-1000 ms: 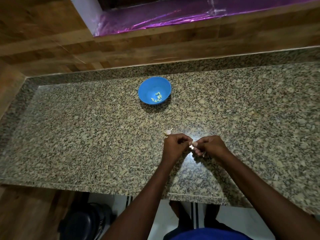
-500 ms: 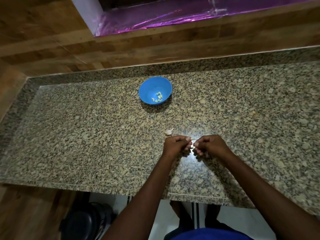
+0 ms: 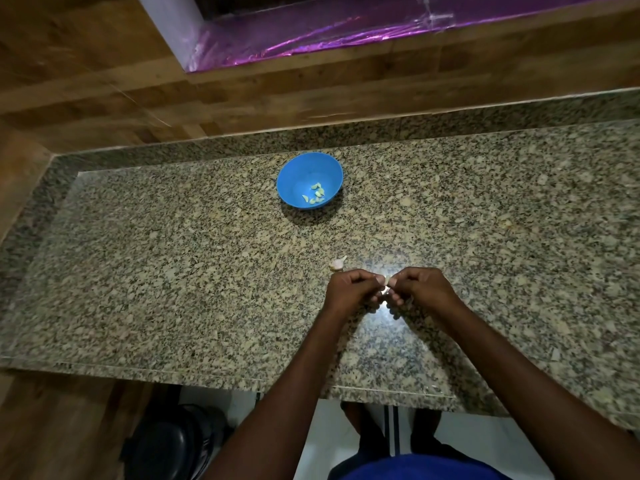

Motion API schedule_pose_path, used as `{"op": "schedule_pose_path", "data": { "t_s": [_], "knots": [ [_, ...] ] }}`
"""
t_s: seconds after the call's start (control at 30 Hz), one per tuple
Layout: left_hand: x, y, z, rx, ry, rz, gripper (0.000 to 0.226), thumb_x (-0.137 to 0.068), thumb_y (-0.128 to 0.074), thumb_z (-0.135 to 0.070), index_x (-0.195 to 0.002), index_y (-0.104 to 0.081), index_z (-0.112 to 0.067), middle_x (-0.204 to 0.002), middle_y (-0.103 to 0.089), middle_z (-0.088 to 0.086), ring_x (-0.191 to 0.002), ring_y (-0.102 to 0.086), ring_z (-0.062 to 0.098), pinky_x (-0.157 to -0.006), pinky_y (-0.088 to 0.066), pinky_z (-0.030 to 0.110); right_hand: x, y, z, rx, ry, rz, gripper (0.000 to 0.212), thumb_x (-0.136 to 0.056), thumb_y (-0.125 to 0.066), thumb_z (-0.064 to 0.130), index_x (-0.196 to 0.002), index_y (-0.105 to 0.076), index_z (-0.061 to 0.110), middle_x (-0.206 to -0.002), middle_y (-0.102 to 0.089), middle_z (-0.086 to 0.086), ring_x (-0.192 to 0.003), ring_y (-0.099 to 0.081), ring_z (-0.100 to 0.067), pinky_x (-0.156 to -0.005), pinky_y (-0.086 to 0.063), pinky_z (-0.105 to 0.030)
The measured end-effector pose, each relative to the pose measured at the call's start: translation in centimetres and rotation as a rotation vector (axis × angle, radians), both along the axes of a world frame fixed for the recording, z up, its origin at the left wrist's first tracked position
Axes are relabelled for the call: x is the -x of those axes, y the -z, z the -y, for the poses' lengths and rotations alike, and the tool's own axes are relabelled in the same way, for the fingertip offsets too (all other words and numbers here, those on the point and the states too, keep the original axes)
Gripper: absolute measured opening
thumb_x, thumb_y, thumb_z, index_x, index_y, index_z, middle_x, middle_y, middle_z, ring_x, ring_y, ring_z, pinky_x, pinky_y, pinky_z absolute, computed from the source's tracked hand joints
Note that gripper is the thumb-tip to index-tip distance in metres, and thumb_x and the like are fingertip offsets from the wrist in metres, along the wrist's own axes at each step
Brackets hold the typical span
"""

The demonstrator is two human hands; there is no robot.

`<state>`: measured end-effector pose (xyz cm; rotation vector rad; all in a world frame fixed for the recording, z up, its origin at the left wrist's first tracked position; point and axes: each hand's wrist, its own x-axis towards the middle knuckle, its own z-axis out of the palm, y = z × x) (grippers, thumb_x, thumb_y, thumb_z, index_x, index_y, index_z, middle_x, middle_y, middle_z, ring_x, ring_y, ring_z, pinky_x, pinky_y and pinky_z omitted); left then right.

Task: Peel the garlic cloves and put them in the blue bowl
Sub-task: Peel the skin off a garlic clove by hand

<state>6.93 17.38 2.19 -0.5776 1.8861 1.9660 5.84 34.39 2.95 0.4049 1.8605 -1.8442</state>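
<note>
Speckled granite forms the worktop (image 3: 173, 271) on which we see the whole arrangement. We take the blue bowl (image 3: 309, 178) as our landmark: it stands upright towards the far side of the worktop, and several peeled garlic cloves (image 3: 315, 195) lie together in its bottom, on the side nearer the person.

Nearer the person than the bowl, and slightly to its right, we see the two hands brought together low over the worktop. The left hand (image 3: 349, 289) has its fingers curled inward, and the right hand (image 3: 420, 287) is curled likewise; between their fingertips we see a small pale garlic clove (image 3: 387, 285), pinched from both sides in a shared grip. Only a sliver of it shows, so we cannot tell how much skin remains on it.

Between the bowl and the left hand, just beyond the knuckles and apart from them, a garlic piece (image 3: 338, 263) with a pointed tip lies on the worktop. A bright reflection sits on the granite just beyond and beneath the hands.

Beyond the bowl we see a wooden wall (image 3: 104, 81) and, higher up, a sheet of purple foil (image 3: 329, 29). Below the near edge of the worktop, left of the person's arms, stands a dark rounded bin (image 3: 173, 441).
</note>
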Motion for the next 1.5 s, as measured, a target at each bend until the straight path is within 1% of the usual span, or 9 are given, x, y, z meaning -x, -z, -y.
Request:
{"op": "schedule_pose_path", "data": {
  "t_s": [0.27, 0.53, 0.7, 0.97, 1.1, 1.2, 1.3, 1.4, 1.5],
  "knots": [
    [-0.1, -0.1, 0.0, -0.041, 0.044, -0.006, 0.009, -0.081, -0.081, -0.008, -0.09, -0.078, -0.007, -0.085, -0.073, 0.019, -0.071, -0.065, 0.023, -0.066, -0.057, 0.029, 0.8, -0.1, -0.5, 0.077, -0.09, 0.124, 0.006, -0.087, -0.067, -0.001, -0.081, -0.065, -0.003, -0.062, -0.057, -0.017, -0.052, -0.051, -0.022, -0.048, -0.045, -0.027],
    [0.2, -0.5, -0.6, -0.037, 0.058, -0.004, 0.019, -0.086, -0.076, -0.005, -0.105, -0.077, -0.006, -0.089, -0.075, 0.016, -0.069, -0.067, 0.018, -0.072, -0.058, 0.031, 0.6, 0.3, 0.2, 0.096, 0.032, 0.21, 0.02, -0.085, -0.054, 0.001, -0.066, -0.061, 0.001, -0.055, -0.051, -0.016, -0.049, -0.042, -0.024, -0.044, -0.035, -0.028],
    [0.1, -0.2, -0.7, -0.061, 0.075, 0.027, 0.016, -0.091, -0.07, -0.008, -0.1, -0.079, -0.016, -0.082, -0.072, 0.014, -0.07, -0.061, 0.023, -0.065, -0.054, 0.03, 0.5, 0.0, -0.3, 0.007, 0.029, 0.142, 0.02, -0.08, -0.058, 0.009, -0.072, -0.069, -0.005, -0.064, -0.061, -0.027, -0.048, -0.049, -0.025, -0.048, -0.043, -0.028],
    [0.3, -0.7, -0.2, -0.001, 0.075, 0.011, 0.01, -0.086, -0.075, -0.004, -0.095, -0.074, 0.001, -0.075, -0.071, 0.017, -0.057, -0.061, 0.017, -0.059, -0.056, 0.027, 0.3, -0.1, -1.1, -0.12, -0.226, -0.063, 0.026, -0.097, -0.057, 0.01, -0.08, -0.072, -0.003, -0.072, -0.072, -0.021, -0.062, -0.07, -0.033, -0.052, -0.052, -0.026],
    [0.3, -0.6, -0.4, -0.032, 0.065, 0.004, 0.01, -0.084, -0.077, -0.002, -0.093, -0.076, 0.001, -0.079, -0.07, 0.02, -0.059, -0.063, 0.016, -0.06, -0.056, 0.024, 0.1, -0.2, -0.9, -0.149, -0.318, -0.114, 0.038, -0.102, -0.054, 0.018, -0.068, -0.064, 0.002, -0.06, -0.064, -0.012, -0.046, -0.058, -0.014, -0.049, -0.045, -0.02],
    [0.2, -0.7, -0.6, -0.046, 0.057, -0.005, 0.009, -0.084, -0.077, -0.001, -0.092, -0.076, 0.0, -0.083, -0.072, 0.019, -0.065, -0.067, 0.016, -0.065, -0.057, 0.023, 0.2, 0.5, -0.8, -0.006, -0.257, -0.018, 0.035, -0.096, -0.054, 0.02, -0.063, -0.055, 0.007, -0.055, -0.054, -0.012, -0.043, -0.041, -0.016, -0.047, -0.03, -0.025],
    [0.0, -0.8, -0.8, -0.052, 0.053, -0.036, 0.009, -0.083, -0.077, 0.0, -0.092, -0.077, -0.001, -0.085, -0.074, 0.016, -0.07, -0.068, 0.017, -0.07, -0.058, 0.025, 0.2, 1.5, -0.6, 0.322, -0.104, 0.244, 0.027, -0.088, -0.048, 0.019, -0.063, -0.043, 0.011, -0.05, -0.039, -0.006, -0.039, -0.026, -0.012, -0.042, -0.017, -0.025],
    [-0.1, -0.8, -1.1, -0.043, 0.057, -0.07, 0.012, -0.083, -0.076, 0.001, -0.095, -0.077, 0.0, -0.088, -0.075, 0.019, -0.075, -0.069, 0.021, -0.072, -0.059, 0.028, 0.2, 1.9, -0.2, 0.558, 0.013, 0.437, 0.025, -0.081, -0.048, 0.018, -0.059, -0.039, 0.013, -0.047, -0.032, -0.002, -0.033, -0.019, -0.009, -0.035, -0.015, -0.019],
    [-0.2, -0.9, -1.1, -0.04, 0.069, -0.109, 0.015, -0.084, -0.075, 0.003, -0.098, -0.075, 0.006, -0.09, -0.074, 0.021, -0.075, -0.07, 0.019, -0.07, -0.058, 0.026, 0.2, 2.2, -0.2, 0.641, 0.04, 0.514, 0.028, -0.082, -0.047, 0.017, -0.055, -0.039, 0.014, -0.045, -0.03, -0.001, -0.032, -0.018, -0.01, -0.034, -0.018, -0.019]
  ]
}}
